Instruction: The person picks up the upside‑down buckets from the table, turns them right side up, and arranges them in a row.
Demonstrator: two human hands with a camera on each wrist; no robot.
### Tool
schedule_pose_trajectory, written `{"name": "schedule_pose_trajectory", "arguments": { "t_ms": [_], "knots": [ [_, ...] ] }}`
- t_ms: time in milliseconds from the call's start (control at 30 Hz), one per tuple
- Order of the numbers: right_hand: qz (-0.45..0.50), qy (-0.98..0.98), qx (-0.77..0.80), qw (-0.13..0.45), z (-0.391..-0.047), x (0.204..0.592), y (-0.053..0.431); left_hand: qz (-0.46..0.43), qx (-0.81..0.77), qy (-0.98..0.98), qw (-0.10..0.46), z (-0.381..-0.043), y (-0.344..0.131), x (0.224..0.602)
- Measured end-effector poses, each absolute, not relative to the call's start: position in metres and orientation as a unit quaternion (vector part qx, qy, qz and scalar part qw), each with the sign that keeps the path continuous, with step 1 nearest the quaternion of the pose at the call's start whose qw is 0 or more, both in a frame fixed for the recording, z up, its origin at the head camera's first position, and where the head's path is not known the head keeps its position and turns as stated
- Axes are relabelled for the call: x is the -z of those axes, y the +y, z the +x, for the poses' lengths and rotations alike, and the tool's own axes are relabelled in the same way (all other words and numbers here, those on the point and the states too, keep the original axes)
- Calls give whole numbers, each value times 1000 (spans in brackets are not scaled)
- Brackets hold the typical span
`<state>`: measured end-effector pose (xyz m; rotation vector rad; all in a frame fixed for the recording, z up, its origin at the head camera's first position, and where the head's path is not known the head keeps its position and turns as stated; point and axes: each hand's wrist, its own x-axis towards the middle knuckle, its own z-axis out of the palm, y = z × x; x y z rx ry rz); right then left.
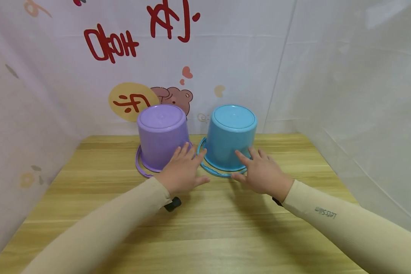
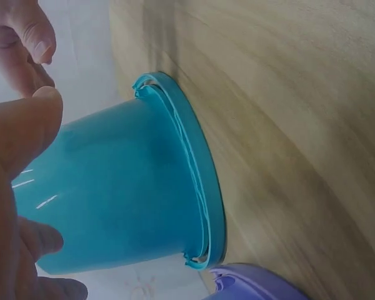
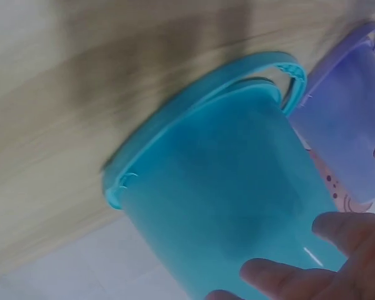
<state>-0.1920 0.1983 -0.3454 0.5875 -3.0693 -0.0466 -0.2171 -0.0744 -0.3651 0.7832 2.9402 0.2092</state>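
Two plastic buckets stand upside down side by side at the back of the table, a purple bucket point(image 1: 162, 140) on the left and a blue bucket point(image 1: 229, 142) on the right. Each one's handle lies down around its rim on the tabletop. My left hand point(image 1: 183, 171), fingers spread, is in front of the purple bucket and overlaps its right side in the head view. The right hand point(image 1: 263, 173) reaches toward the front right of the blue bucket, fingers spread, fingertips close to its wall point(image 3: 225, 187). Neither hand holds anything.
The wood-grain table point(image 1: 205, 236) runs up to a white printed curtain point(image 1: 243, 57) behind the buckets, with more white sheeting point(image 1: 356, 114) at the sides. A dark wrist device point(image 1: 172, 204) shows below my left wrist.
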Motion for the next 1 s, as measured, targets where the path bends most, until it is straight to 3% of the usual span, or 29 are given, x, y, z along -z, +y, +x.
{"name": "schedule_pose_trajectory", "arguments": {
  "t_ms": [1000],
  "knots": [
    [223, -973, 38, -54, -218, 387, 210, 290, -70, 947, 118, -243, -50, 410]
  ]
}}
